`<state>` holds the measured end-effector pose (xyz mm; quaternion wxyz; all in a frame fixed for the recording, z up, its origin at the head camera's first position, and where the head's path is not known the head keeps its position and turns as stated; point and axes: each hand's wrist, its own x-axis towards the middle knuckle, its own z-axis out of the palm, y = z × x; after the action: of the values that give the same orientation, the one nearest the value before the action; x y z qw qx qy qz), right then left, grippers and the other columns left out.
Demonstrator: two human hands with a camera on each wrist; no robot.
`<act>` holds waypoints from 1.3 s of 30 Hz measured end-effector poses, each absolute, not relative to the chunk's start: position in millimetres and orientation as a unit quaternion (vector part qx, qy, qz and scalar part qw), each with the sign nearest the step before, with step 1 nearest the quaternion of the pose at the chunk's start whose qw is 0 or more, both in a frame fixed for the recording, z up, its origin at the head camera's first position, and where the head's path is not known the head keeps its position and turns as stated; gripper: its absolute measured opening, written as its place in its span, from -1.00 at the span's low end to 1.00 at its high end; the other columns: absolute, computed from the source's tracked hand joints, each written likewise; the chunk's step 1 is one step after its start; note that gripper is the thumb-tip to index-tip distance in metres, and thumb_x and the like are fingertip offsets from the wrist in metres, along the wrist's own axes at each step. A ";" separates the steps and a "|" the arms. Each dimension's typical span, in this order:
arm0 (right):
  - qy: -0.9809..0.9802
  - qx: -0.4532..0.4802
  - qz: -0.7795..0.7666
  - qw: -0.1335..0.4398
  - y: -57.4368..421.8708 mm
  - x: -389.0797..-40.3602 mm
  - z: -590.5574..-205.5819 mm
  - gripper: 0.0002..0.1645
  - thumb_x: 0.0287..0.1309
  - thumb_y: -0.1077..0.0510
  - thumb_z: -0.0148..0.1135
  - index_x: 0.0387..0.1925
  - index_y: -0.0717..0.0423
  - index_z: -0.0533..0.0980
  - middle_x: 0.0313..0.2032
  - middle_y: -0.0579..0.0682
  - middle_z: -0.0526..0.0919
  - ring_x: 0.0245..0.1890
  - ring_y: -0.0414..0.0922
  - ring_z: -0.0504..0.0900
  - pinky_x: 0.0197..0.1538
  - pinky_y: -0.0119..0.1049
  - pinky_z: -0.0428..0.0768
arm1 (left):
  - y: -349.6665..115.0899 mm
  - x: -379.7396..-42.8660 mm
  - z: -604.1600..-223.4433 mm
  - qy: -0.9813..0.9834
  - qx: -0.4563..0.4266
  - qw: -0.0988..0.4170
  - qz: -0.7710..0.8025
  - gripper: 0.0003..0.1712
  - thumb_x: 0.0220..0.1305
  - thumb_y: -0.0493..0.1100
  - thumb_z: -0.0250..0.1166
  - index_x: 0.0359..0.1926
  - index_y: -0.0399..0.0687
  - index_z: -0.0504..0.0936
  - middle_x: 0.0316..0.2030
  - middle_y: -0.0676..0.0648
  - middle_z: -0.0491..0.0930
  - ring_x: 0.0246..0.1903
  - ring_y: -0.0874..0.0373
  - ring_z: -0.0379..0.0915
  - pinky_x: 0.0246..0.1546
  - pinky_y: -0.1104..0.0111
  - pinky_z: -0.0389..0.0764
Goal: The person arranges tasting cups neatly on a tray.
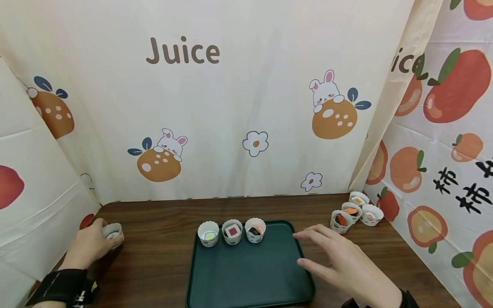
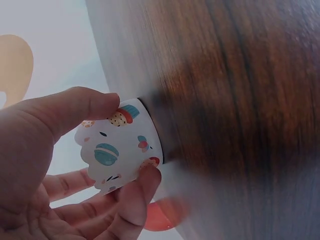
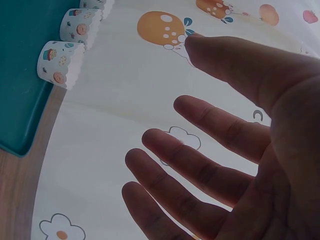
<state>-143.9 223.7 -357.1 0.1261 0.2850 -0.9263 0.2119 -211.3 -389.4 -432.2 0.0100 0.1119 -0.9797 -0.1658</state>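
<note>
At the table's left edge my left hand (image 1: 89, 243) grips a white paper cup (image 1: 111, 231) between thumb and fingers. In the left wrist view that cup (image 2: 122, 145) shows cake prints and a scalloped rim, its base at the wood surface; whether it touches cannot be told. My right hand (image 1: 343, 259) hovers near the right edge of the dark green tray (image 1: 250, 273), fingers extended and holding nothing. Along the tray's back edge stand three similar cups: one with a pale green and white piece (image 1: 209, 236), one with a white and red square (image 1: 232, 231), one with a sushi piece (image 1: 255, 231).
At the back right of the wooden table (image 1: 154, 256), several more cups with sushi pieces (image 1: 341, 220) stand close together. Printed curtains (image 1: 215, 107) hang behind the table and down both sides.
</note>
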 end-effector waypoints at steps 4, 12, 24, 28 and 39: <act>-0.927 0.286 0.213 0.118 224.8 -145.9 -357.4 -0.53 0.34 -0.29 0.42 0.23 -0.43 0.59 0.12 -0.39 0.64 0.04 -0.37 0.68 -0.03 -0.26 0.74 | -388.9 -211.9 -433.7 -0.980 0.110 0.010 -0.168 -0.17 0.22 0.07 0.48 0.09 -0.58 0.34 -0.24 -0.49 0.54 -0.33 -0.25 0.49 -0.38 0.04 0.56; -0.932 0.272 0.228 0.078 223.8 -147.4 -360.4 -0.50 0.36 -0.38 0.34 0.25 -0.46 0.58 0.14 -0.44 0.63 0.09 -0.34 0.68 0.00 -0.25 0.75 | -379.0 -206.9 -428.6 -0.983 0.080 0.046 -0.162 -0.25 0.22 0.07 0.50 0.04 -0.51 0.40 -0.27 -0.44 0.59 -0.35 -0.20 0.52 -0.41 0.06 0.55; -0.935 0.265 0.223 0.071 225.4 -149.1 -361.4 -0.49 0.36 -0.40 0.32 0.25 -0.44 0.58 0.14 -0.42 0.64 0.09 -0.33 0.69 0.02 -0.23 0.75 | -327.5 -196.1 -406.4 -0.976 0.023 0.124 -0.177 -0.24 0.13 0.01 0.58 0.16 -0.38 0.49 -0.18 -0.43 0.65 -0.27 -0.20 0.59 -0.42 -0.04 0.60; -0.935 0.268 0.218 0.081 225.9 -150.0 -361.8 -0.50 0.36 -0.36 0.35 0.25 -0.42 0.59 0.14 -0.42 0.64 0.08 -0.33 0.69 0.01 -0.24 0.75 | -306.8 -192.7 -397.6 -0.972 -0.003 0.146 -0.184 -0.28 0.08 -0.05 0.62 0.15 -0.31 0.53 -0.19 -0.36 0.67 -0.26 -0.18 0.60 -0.40 -0.08 0.60; -0.932 0.278 0.210 0.105 227.6 -151.6 -362.3 -0.52 0.36 -0.31 0.39 0.25 -0.41 0.59 0.14 -0.40 0.66 0.08 -0.35 0.67 0.03 -0.22 0.73 | -248.9 -178.2 -380.9 -0.963 -0.046 0.167 -0.206 -0.33 0.04 -0.11 0.65 0.14 -0.21 0.59 -0.18 -0.23 0.69 -0.25 -0.05 0.61 -0.37 0.02 0.65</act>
<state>-151.6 227.6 -362.3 0.1054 0.2779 -0.9315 0.2096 -178.2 -248.9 -380.9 0.1666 -0.0462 -0.9631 -0.2064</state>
